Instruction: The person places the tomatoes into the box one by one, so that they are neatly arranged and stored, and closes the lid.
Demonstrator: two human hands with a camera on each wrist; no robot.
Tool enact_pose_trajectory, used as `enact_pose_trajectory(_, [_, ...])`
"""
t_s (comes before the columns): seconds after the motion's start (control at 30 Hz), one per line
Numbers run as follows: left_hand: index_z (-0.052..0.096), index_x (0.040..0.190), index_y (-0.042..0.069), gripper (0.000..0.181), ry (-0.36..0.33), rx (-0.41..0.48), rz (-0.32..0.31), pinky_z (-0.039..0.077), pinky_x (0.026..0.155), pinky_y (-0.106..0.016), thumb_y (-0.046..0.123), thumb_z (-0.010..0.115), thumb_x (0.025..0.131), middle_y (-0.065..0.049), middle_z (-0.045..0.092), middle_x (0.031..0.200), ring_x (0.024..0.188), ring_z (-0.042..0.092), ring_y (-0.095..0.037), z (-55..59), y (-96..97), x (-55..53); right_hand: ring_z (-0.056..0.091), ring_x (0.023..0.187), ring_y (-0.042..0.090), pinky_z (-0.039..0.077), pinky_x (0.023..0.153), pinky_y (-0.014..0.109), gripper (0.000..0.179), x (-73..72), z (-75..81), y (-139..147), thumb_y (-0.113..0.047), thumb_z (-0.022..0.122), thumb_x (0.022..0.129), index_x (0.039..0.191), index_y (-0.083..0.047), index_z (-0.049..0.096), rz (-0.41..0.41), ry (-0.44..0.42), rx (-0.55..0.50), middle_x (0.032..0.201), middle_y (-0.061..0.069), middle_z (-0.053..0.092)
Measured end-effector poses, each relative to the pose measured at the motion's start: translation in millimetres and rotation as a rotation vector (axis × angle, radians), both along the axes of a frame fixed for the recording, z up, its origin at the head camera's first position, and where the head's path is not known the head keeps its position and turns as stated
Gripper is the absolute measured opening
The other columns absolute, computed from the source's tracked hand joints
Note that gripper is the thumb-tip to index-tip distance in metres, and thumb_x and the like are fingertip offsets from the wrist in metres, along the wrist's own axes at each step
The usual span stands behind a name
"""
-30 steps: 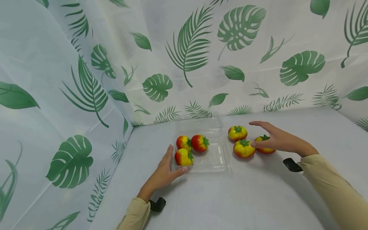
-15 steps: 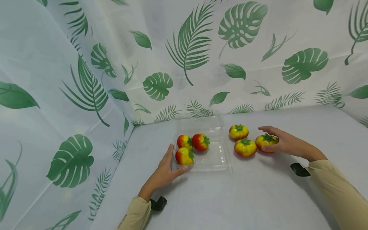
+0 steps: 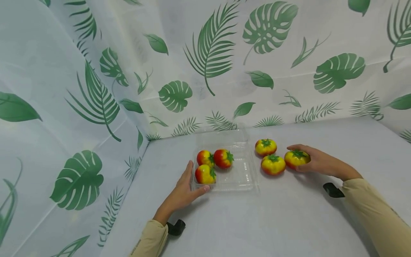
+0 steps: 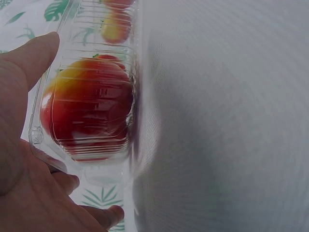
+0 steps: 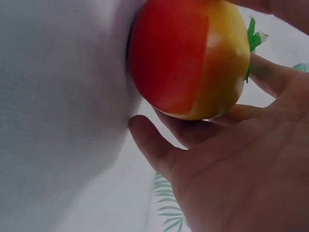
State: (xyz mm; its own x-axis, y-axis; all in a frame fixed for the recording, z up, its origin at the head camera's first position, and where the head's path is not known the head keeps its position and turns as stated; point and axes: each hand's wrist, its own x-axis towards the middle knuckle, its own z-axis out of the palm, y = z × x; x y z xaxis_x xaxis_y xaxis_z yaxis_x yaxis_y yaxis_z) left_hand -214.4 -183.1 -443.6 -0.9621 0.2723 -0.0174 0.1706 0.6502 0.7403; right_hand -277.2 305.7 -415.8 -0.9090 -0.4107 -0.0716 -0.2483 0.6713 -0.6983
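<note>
My left hand [image 3: 182, 192] rests at the near left corner of a clear plastic clamshell container [image 3: 236, 184], fingers along its left side and thumb at the front rim. Inside sit three red-and-yellow tomatoes, one [image 3: 205, 174] close to that thumb. Through the ribbed wall, the left wrist view shows a tomato [image 4: 89, 111] filling the corner. My right hand [image 3: 319, 162] grips the rightmost tomato [image 3: 293, 160] of three outside, thumb on the near side, fingers round the far side. In the right wrist view this tomato [image 5: 188, 58] stays down at the table surface, green leaves toward the palm.
Two more tomatoes stand between the container and my right hand, one nearer [image 3: 273, 166] and one behind [image 3: 265, 147]. The container's lid [image 3: 221, 137] lies folded back toward the leaf-printed curtain [image 3: 218, 82]. A white cloth [image 3: 250, 221] covers the table.
My right hand has moved right from above the loose tomatoes, come round the rightmost one and tightened on it. The left hand and the container have stayed in place.
</note>
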Motion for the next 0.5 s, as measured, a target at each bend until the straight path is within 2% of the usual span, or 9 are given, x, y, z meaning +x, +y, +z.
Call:
enact_pose_trajectory(0.3, [0.001,0.173,0.011,0.120,0.003,-0.001,-0.004,0.011,0.128,-0.060,0.065,0.073,0.093,-0.008,0.000,0.179,0.164,0.007,-0.032,-1.5,-0.4,-0.4,0.044,0.130,0.055,0.036,0.106,0.081,0.072,-0.2,1.6,2.7,-0.020,0.075,0.096,0.156,0.001,0.041,-0.039,-0.008,0.031,0.151,0.036,0.042])
enact_pose_trajectory(0.5, [0.001,0.173,0.010,0.120,0.008,-0.003,-0.005,0.011,0.128,-0.059,0.065,0.073,0.093,-0.008,0.000,0.179,0.164,0.007,-0.032,-1.7,-0.9,-0.7,0.046,0.127,0.052,0.039,0.106,0.078,0.073,0.5,10.5,3.0,-0.020,0.076,0.097,0.156,0.001,0.039,-0.061,0.040,0.025,0.148,0.034,0.045])
